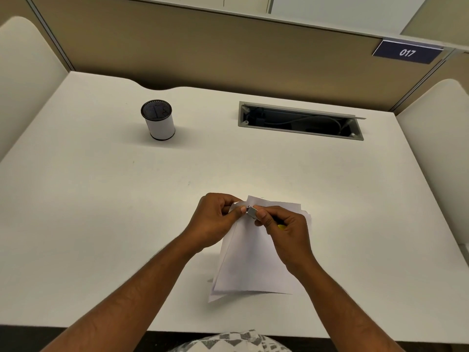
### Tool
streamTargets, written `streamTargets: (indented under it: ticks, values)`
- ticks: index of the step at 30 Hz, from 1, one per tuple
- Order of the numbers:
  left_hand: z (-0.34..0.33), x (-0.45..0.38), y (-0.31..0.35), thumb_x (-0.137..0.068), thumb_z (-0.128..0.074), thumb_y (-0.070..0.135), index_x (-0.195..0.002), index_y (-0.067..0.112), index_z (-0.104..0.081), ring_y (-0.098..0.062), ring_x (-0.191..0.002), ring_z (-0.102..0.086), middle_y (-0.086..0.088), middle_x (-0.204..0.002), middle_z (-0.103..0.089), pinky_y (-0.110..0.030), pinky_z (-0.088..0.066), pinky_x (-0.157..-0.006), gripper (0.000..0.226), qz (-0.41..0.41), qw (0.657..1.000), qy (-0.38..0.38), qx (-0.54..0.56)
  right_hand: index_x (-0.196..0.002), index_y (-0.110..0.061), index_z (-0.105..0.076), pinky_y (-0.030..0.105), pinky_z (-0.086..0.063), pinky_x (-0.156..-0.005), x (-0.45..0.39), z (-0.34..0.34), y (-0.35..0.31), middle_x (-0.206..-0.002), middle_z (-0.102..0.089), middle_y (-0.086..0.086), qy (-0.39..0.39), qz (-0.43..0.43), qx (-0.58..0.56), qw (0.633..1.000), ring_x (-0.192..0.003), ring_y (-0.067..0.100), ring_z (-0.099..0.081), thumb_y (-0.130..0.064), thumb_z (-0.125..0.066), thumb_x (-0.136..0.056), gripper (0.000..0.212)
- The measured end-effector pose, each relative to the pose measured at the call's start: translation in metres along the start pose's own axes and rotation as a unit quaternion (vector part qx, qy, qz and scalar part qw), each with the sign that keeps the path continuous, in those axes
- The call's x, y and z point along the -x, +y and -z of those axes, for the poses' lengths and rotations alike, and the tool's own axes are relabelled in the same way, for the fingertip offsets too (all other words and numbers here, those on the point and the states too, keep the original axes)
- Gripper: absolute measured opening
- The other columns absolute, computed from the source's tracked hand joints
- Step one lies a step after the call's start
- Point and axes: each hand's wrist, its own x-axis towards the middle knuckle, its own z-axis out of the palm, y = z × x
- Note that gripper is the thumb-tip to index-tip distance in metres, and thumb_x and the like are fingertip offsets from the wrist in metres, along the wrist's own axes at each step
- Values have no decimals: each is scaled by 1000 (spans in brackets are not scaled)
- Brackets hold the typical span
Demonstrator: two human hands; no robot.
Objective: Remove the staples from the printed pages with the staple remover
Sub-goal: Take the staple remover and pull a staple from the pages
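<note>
Head view, centre-low: I see left hand [214, 219] pinching the printed pages [253, 260] corner, right hand [284, 229] fingers pinching the staple remover [252, 212] there; mid-extraction I judge, next a steady pull.

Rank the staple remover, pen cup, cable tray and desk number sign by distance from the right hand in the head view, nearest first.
1. Staple remover: gripped in the right hand.
2. Cable tray: behind, slightly right.
3. Pen cup: far left.
4. Number sign: on the partition, upper right.
</note>
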Motion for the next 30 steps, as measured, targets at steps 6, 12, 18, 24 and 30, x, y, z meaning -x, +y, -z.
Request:
streamTargets:
  ticks: [6,12,18,24,30]
  values:
    - [0,0,1,-94,-70,21,-101,10,-78,-27,-92,-77,-6,-95,-80,-53,-60,-90,15,20,997,0,79,-96,-30,-82,13,-54,-67,0,2,-9,-85,-79,-10,21,3,-18,1000,-77,6,-72,-43,-73,-84,20]
    - [-1,1,-2,-93,-71,23,-98,13,-78,-24,-89,-78,-3,-92,-81,-49,-61,-86,13,18,997,3,74,-93,-35,-81,13,-54,-69,3,3,-8,-86,-79,-10,34,-10,-14,999,-84,10,-74,-45,-73,-84,15]
    - [-4,4,-2,-94,-70,25,-98,13,-79,-19,-87,-78,-1,-91,-81,-45,-63,-85,15,5,998,0,56,-92,-38,-81,11,-53,-66,8,-3,-11,-85,-80,-10,46,-34,-36,998,-80,7,-74,-47,-74,-82,16]
    - [-3,5,0,-94,-71,22,-99,11,-78,-18,-87,-77,-1,-93,-80,-48,-62,-85,14,-10,1000,1,20,-97,-28,-83,22,-54,-64,10,-3,-11,-85,-80,3,34,-83,-77,993,-77,12,-70,-48,-75,-80,28]
    - [-4,5,1,-93,-72,22,-101,11,-78,-19,-90,-77,-3,-95,-80,-50,-61,-87,15,-6,1000,4,14,-102,-20,-82,17,-54,-68,11,-2,-10,-88,-80,-1,44,-53,-48,996,-76,9,-71,-41,-73,-84,29]
